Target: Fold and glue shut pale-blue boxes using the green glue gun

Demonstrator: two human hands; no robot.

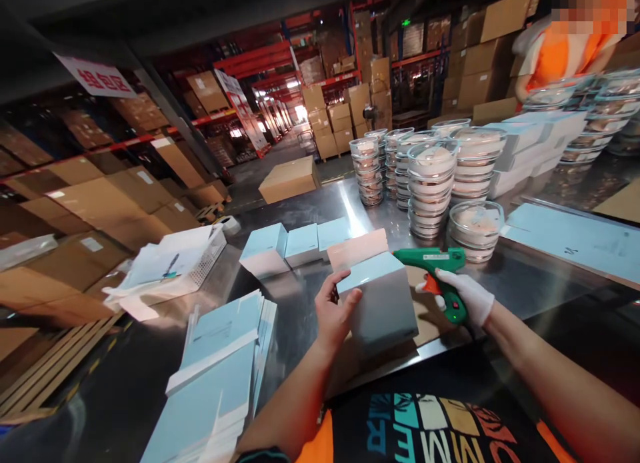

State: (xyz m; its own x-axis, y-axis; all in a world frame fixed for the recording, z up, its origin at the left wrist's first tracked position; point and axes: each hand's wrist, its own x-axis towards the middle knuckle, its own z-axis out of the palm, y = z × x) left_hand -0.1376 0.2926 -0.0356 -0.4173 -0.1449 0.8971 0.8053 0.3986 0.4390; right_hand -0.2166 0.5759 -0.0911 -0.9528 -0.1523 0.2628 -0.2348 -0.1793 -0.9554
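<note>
At a steel packing table [300,296] in a warehouse, a person steadies a pale blue box [380,300] with the bare left hand [334,311], fingers wrapped around its near left edge, while the gloved right hand [465,295] grips a green glue gun [435,266], its nozzle aimed at the box's top right corner. The box stands at the table's front edge, one flap [357,248] raised behind it. Good work at this point likely means holding the box square and firm, keeping the nozzle close to the seam, and keeping the bare fingers away from hot glue. Flat blue cartons [215,376] lie stacked to the left, three folded boxes [295,244] sit behind, and stacks of clear lidded tubs [430,183] stand beyond. A co-worker in an orange vest [560,50] stands at the far right.
</note>
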